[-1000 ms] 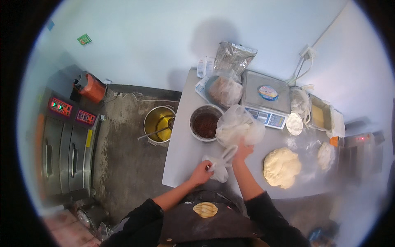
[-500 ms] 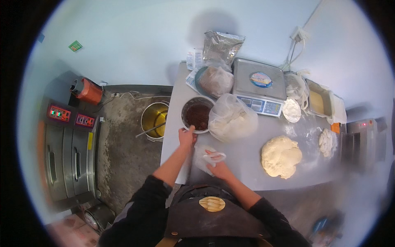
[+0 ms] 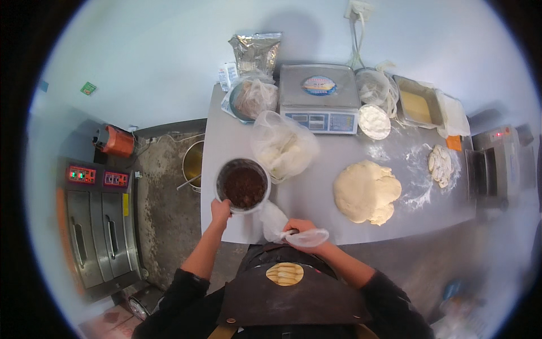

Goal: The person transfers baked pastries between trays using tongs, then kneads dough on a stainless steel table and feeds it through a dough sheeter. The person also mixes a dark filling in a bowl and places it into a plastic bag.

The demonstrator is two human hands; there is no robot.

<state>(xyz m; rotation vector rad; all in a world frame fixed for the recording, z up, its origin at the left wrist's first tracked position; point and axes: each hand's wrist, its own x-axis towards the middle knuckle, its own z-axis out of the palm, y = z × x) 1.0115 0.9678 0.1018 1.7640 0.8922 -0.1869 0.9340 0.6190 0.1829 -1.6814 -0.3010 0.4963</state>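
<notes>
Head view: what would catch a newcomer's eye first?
The big pale dough mound right of centre on the grey table would likely stand out first. Next, the bowl of dark brown contents toward the table's left side, left hand on its rim. At the near edge, the right hand holds a whitish bag.

The left hand [image 3: 221, 212] grips the near-left rim of a bowl [image 3: 245, 210] of dark filling; the right hand [image 3: 299, 227] holds a bag [image 3: 272, 219] at the table's [image 3: 310, 198] near edge. Dough [image 3: 364, 192] lies right, a scale [image 3: 292, 103] stands far, and a pot [image 3: 186, 163] sits left, below the table.
</notes>
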